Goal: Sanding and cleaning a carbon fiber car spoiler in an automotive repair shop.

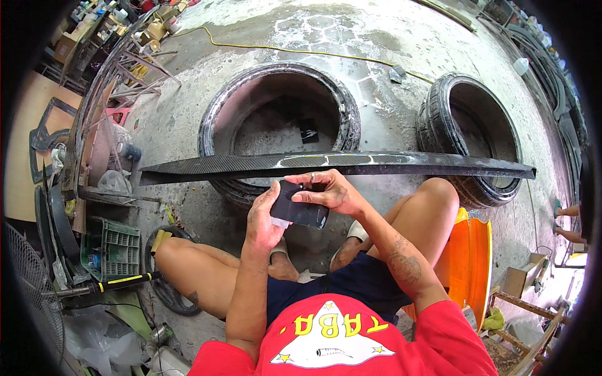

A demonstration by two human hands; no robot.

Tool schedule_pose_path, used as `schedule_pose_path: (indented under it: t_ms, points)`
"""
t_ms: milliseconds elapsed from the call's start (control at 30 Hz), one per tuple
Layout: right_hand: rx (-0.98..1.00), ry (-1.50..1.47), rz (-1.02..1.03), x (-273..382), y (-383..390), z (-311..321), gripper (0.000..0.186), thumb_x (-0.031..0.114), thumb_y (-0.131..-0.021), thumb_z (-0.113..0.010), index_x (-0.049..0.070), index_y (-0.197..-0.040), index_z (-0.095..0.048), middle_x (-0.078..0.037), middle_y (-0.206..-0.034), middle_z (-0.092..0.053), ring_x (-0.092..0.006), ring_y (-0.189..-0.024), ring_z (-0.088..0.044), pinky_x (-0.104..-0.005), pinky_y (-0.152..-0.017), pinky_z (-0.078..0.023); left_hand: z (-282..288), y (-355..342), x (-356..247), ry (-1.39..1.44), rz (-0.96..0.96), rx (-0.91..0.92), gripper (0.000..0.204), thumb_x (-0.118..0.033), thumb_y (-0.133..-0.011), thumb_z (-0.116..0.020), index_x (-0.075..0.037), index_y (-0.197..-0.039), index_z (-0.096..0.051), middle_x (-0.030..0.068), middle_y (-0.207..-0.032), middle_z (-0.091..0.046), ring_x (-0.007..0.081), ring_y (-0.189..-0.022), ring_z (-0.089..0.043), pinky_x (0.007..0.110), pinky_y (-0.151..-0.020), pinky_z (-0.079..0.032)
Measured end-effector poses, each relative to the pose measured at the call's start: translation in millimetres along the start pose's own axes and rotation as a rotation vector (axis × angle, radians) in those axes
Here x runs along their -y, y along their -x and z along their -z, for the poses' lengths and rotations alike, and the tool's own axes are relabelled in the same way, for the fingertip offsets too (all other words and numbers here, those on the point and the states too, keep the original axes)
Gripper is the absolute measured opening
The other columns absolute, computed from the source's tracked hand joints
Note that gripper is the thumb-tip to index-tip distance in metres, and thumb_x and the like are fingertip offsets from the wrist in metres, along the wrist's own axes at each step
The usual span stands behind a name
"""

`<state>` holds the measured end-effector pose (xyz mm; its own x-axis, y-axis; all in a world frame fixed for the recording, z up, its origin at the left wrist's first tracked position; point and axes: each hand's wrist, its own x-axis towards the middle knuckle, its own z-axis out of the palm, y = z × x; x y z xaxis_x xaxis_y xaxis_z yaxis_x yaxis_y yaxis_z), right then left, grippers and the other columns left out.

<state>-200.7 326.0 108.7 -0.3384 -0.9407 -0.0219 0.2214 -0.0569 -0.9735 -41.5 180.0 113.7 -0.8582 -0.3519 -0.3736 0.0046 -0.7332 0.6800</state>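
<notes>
Between my two hands I hold a small black rectangular sheet (pixel 307 212), thin and slightly shiny, perhaps sandpaper. My left hand (pixel 263 216) pinches its left edge, with a small whitish piece (pixel 280 222) showing by the fingers. The fingers and thumb of my right hand (pixel 332 191) close on its upper right part. Just beyond my hands, a long, glossy carbon-fibre strip (pixel 376 161) lies across two tyres. One is the larger tyre (pixel 216 113) ahead of me; the other is the tyre (pixel 433 119) to the right.
Another black piece (pixel 308 130) lies inside the larger tyre. A yellow cord (pixel 301 51) runs over the concrete floor. At left are a green crate (pixel 119 247) and a metal rack (pixel 135 69). By my right knee stands an orange panel (pixel 467 260); a cardboard box (pixel 523 276) sits farther right.
</notes>
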Motion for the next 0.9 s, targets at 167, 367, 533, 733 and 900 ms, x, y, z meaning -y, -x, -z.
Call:
schedule_pose_path:
  t_ms: [167, 367, 533, 733, 900]
  points:
    - [-0.051, 0.041, 0.045, -2.8, -0.1, -3.0, 0.054, 0.021, -0.092, -0.088, 0.007, -0.141, -0.069, 0.004, -0.094, -0.071, -0.0041, -0.085, -0.061, -0.0250, -0.078, -0.052, -4.6, 3.0, -10.0, -0.150, -0.023, 0.036, 0.044, -0.034, -0.116, -0.046, 0.003, -0.129, -0.065, 0.0132, -0.119, -0.072, 0.0205, -0.106, -0.073, 0.036, -0.095, -0.059]
    - [-0.228, 0.039, 0.203, -4.9, 5.8, 0.9, 0.070, 0.031, -0.076, -0.101, 0.009, -0.127, -0.059, 0.004, -0.083, -0.057, -0.0066, -0.079, -0.053, -0.0266, -0.068, -0.043, -33.8, 22.5, -13.0, -0.483, -0.230, 0.096, 0.049, -0.034, -0.116, -0.047, 0.007, -0.136, -0.065, 0.0122, -0.127, -0.070, 0.0182, -0.113, -0.068, 0.032, -0.101, -0.054]
    - [-0.350, 0.312, 0.186, 6.6, 16.0, 2.5, 0.051, 0.029, -0.075, -0.101, 0.010, -0.094, -0.058, 0.005, -0.084, -0.055, -0.0032, -0.077, -0.049, -0.0255, -0.063, -0.037, -49.4, 32.4, -4.9, -0.873, -0.549, -0.037, 0.045, -0.032, -0.116, -0.044, 0.004, -0.130, -0.068, 0.0120, -0.119, -0.067, 0.0198, -0.110, -0.064, 0.033, -0.098, -0.050]
    - [-0.319, 0.147, 0.391, 19.6, 23.2, -6.1, 0.037, 0.021, -0.078, -0.098, 0.006, -0.097, -0.070, -0.001, -0.102, -0.070, -0.0055, -0.080, -0.063, -0.0247, -0.066, -0.052, -51.0, 34.5, 4.7, -0.895, -0.779, -0.028, 0.049, -0.035, -0.115, -0.046, 0.006, -0.129, -0.068, 0.0174, -0.123, -0.066, 0.0274, -0.112, -0.063, 0.039, -0.101, -0.049]
    - [-0.186, 0.278, 0.543, 26.6, 22.8, 0.3, 0.037, 0.016, -0.085, -0.091, 0.008, -0.118, -0.078, -0.008, -0.112, -0.070, -0.0160, -0.099, -0.070, -0.0288, -0.075, -0.057, -47.8, 29.1, 10.3, -0.759, -0.768, 0.019, 0.052, -0.034, -0.115, -0.044, 0.009, -0.137, -0.062, 0.0152, -0.130, -0.062, 0.0237, -0.118, -0.061, 0.038, -0.105, -0.048]
